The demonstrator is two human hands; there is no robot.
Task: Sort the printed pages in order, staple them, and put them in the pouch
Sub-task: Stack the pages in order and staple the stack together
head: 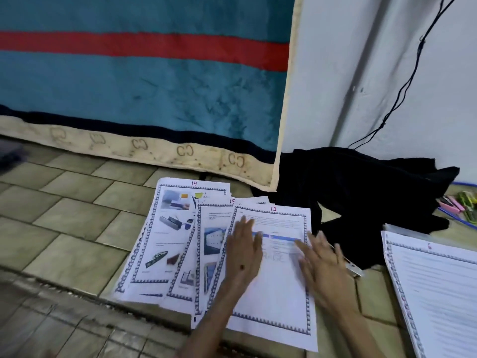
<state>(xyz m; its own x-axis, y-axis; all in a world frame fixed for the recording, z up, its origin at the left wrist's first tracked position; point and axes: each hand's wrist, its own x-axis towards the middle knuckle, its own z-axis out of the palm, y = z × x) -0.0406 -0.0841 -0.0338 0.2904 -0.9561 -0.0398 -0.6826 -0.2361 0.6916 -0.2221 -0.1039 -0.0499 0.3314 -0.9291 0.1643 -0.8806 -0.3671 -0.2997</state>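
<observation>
Several printed pages with patterned borders lie fanned out on the tiled floor. The page numbered 12 (277, 288) is on top, with page 15 (210, 244) under its left side and page 14 (167, 228) furthest left. My left hand (242, 257) lies flat, fingers apart, on the left part of page 12. My right hand (322, 264) hovers or rests flat over that page's right edge, fingers spread. A separate stack with page 6 (436, 288) on top sits at the right. Small pink and green items (456, 205), perhaps staplers, lie at the far right.
A teal blanket with a red stripe (144, 81) hangs behind the pages. A heap of black cloth (361, 197) lies right of them, against the white wall. A black cable (410, 81) runs down the wall. A small white object (355, 270) lies by my right hand.
</observation>
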